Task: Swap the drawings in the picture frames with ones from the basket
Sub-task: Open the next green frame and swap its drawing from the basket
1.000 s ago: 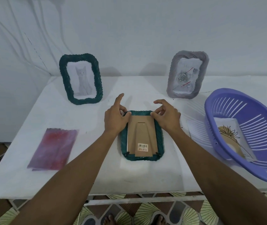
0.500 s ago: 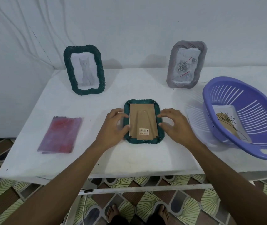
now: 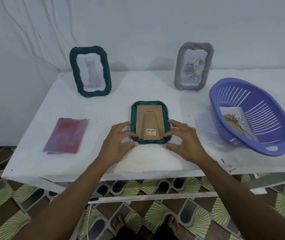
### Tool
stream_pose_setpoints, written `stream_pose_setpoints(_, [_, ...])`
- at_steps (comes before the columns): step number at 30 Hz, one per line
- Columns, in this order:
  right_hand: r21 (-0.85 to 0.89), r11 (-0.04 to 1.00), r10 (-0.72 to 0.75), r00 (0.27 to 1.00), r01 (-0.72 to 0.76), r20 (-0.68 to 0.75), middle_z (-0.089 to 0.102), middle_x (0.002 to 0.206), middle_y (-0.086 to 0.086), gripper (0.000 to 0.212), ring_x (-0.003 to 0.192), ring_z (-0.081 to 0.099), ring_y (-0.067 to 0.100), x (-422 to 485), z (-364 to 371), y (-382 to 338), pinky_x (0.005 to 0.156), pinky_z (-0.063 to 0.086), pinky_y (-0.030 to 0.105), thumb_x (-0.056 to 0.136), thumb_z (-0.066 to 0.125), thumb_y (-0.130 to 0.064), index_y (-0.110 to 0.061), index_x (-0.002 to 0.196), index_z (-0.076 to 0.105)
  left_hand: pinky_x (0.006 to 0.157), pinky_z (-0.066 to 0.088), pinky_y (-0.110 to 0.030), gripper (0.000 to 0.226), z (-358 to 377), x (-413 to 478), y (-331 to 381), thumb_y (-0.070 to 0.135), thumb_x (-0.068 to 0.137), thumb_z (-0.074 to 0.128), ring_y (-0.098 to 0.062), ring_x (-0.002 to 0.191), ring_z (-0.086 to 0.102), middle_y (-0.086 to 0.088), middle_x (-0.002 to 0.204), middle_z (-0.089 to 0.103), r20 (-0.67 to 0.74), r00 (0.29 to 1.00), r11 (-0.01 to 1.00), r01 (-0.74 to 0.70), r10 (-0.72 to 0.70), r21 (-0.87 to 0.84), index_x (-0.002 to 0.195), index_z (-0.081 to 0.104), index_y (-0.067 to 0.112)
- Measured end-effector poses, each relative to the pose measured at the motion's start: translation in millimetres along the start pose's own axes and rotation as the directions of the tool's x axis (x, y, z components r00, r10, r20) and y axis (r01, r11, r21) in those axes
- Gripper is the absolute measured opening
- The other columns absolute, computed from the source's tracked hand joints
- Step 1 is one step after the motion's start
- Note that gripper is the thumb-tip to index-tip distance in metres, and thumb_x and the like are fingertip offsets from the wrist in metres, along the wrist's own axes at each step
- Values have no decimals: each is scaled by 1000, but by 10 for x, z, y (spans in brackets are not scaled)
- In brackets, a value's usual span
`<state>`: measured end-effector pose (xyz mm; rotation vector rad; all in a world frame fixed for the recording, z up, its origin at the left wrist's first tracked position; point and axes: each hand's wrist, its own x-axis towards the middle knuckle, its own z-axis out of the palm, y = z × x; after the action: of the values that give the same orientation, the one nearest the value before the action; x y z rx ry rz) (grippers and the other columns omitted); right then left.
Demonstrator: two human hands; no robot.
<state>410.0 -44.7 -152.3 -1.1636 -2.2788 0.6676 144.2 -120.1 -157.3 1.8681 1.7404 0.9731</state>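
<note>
A dark green frame (image 3: 150, 104) lies face down at the middle of the white table (image 3: 148, 87), its brown cardboard back and stand facing up. My left hand (image 3: 119, 146) pinches its lower left corner and my right hand (image 3: 185, 142) its lower right corner, thumbs under the near edge. A second green frame (image 3: 90, 71) with a cat drawing stands at the back left. At the back right stands a grey frame (image 3: 193, 66) with a rose drawing. The purple basket (image 3: 266, 118) on the right holds a plant drawing (image 3: 233, 118).
A red and purple sheet (image 3: 67, 135) lies flat at the left of the table. A white sheet (image 3: 203, 123) lies partly under the basket's left side. The wall stands right behind the two upright frames. Below the table's near edge are patterned floor tiles and my feet.
Both hands slid from the top corners of the face-down frame down its sides to the lower corners. The view pulled back from the table.
</note>
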Motion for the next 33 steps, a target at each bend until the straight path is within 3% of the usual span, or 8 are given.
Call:
stream_pose_setpoints(8, [7,1000,-14,1000,14,7,41,143,-14,32,123,44,16,15,0,-1,104,27,46,70,82,-36,-49,93,63,106,27,-26,20,-5,0,-4,29,82,75,-12,129,32,5,142,47,-6,1000,1000,-20,20,5,101,73,26])
stream_pose_setpoints(15, [18,1000,-20,1000,20,3,44,144,-9,30,125,44,18,26,5,9,104,30,55,71,81,-35,-50,92,65,110,29,-37,16,-38,4,27,30,84,73,-12,132,28,5,144,42,47,999,1000,2,-2,19,100,72,31])
stream_pose_setpoints(22, [8,1000,-18,1000,18,19,41,146,-9,21,129,40,16,1,-9,-3,107,24,50,74,79,-35,-45,90,69,111,28,-42,13,-48,12,50,30,86,71,-17,134,27,2,146,40,70,998,999,2,-6,51,99,73,30])
stream_pose_setpoints(27, [65,998,4,1000,-6,26,44,143,-12,30,125,43,12,-1,-41,-1,107,27,46,73,71,-36,-48,99,62,111,27,-37,14,-68,-5,29,35,85,70,-11,133,24,6,142,39,105,994,1000,-7,5,20,99,70,34])
stream_pose_setpoints(30, [212,976,58,998,-49,-39,56,129,-9,31,118,49,12,77,-67,0,106,35,42,77,66,-19,-40,101,65,107,32,-34,25,-86,63,75,51,79,64,-7,123,36,13,125,49,17,999,998,52,-51,-31,97,64,34])
stream_pose_setpoints(33, [233,970,95,990,-67,-108,61,113,-6,30,107,51,11,205,-78,-19,98,41,33,82,64,-1,-27,98,67,98,38,-37,43,-32,266,207,62,78,55,-10,111,42,11,114,53,-74,997,994,21,-13,108,106,60,29])
